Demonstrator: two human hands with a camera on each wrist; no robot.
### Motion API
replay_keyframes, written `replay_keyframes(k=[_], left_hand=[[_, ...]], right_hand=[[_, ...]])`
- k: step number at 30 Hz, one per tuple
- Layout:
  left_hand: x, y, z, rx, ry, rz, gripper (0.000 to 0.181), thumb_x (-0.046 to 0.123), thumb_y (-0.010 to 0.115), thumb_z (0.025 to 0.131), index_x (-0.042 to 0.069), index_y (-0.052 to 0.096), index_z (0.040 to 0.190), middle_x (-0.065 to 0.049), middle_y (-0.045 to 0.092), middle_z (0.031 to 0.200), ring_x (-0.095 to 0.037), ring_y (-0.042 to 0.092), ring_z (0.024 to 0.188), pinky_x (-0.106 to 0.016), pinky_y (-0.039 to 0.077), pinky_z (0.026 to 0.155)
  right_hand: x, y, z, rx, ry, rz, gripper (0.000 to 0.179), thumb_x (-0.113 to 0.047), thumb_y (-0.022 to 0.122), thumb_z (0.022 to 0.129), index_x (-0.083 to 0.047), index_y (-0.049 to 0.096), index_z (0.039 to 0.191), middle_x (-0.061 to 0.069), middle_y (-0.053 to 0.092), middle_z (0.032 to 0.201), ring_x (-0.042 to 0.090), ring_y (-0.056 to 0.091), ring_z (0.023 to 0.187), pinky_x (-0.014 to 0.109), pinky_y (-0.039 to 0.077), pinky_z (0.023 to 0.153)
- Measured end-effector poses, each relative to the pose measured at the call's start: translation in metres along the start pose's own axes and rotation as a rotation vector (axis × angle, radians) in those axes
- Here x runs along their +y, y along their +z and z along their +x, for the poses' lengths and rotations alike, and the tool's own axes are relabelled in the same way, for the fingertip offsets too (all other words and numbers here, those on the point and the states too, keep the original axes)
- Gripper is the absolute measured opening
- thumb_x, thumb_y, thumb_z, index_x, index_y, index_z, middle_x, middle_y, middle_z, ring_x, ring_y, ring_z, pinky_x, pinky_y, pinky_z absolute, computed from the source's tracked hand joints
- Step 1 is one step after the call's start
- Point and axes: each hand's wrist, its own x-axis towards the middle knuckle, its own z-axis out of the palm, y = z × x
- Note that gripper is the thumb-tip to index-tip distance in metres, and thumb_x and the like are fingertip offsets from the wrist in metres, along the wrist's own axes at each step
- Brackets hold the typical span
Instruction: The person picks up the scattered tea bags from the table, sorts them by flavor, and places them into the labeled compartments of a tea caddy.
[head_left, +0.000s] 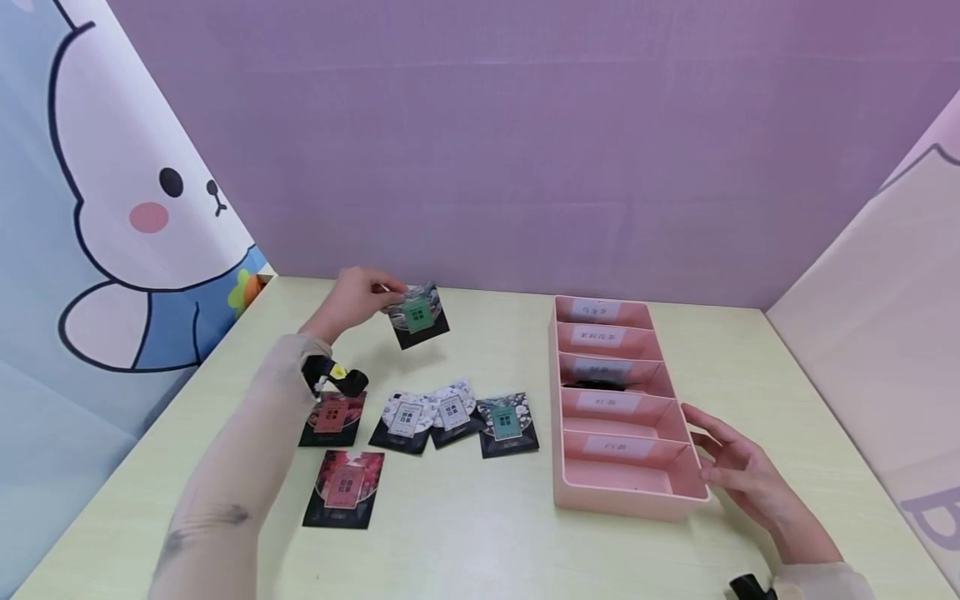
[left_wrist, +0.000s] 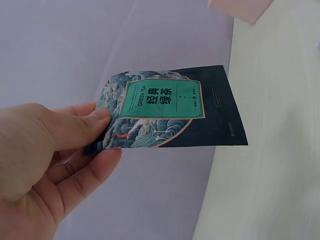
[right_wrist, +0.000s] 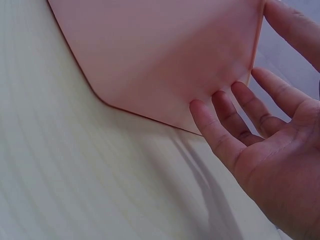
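Note:
My left hand pinches a green tea sachet by one edge, above the back left of the table. In the left wrist view, the thumb lies over the sachet's patterned end, and its green label faces up. On the right stands a pink divided box with a label in each compartment. Fingertips of my right hand touch the box's right side near its front corner. The right wrist view shows these fingers loosely bent against the pink wall. Something dark lies in the middle compartment.
Two red sachets lie at the left, one partly behind the left wrist strap. Two white-topped sachets overlap at mid-table, and a teal-labelled sachet lies between them and the box. A purple cloth wall rises behind the table.

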Motion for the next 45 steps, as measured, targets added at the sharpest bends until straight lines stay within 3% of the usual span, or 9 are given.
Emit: replay_keyframes(k=[10, 33, 45], left_hand=[[0.035, 0.017, 0.006, -0.016, 0.091, -0.034, 0.016, 0.009, 0.07, 0.094, 0.003, 0.077, 0.106, -0.015, 0.071, 0.103, -0.023, 0.068, 0.082, -0.037, 0.055, 0.069], [0.115, 0.059, -0.002, 0.021, 0.474, -0.102, 0.012, 0.008, 0.072, 0.092, 0.007, 0.08, 0.101, -0.004, 0.072, 0.092, -0.014, 0.065, 0.079, -0.026, 0.052, 0.068], [0.147, 0.086, -0.014, -0.009, 0.695, -0.061, 0.015, 0.003, 0.069, 0.093, 0.006, 0.078, 0.105, -0.005, 0.071, 0.097, -0.013, 0.065, 0.082, -0.017, 0.048, 0.071]], right_hand=[[0.002, -0.001, 0.0, -0.006, -0.004, 0.001, 0.07, 0.025, 0.042, 0.091, 0.004, 0.022, 0.155, 0.004, 0.033, 0.159, 0.018, 0.044, 0.136, 0.03, 0.044, 0.103], [0.002, 0.02, -0.007, 0.013, -0.011, -0.02, 0.07, 0.025, 0.042, 0.091, 0.004, 0.022, 0.155, 0.004, 0.032, 0.16, 0.018, 0.044, 0.136, 0.03, 0.045, 0.102], [0.006, 0.029, -0.013, 0.02, -0.026, -0.016, 0.07, 0.025, 0.043, 0.092, 0.005, 0.021, 0.155, 0.005, 0.031, 0.16, 0.019, 0.042, 0.138, 0.03, 0.042, 0.105]])
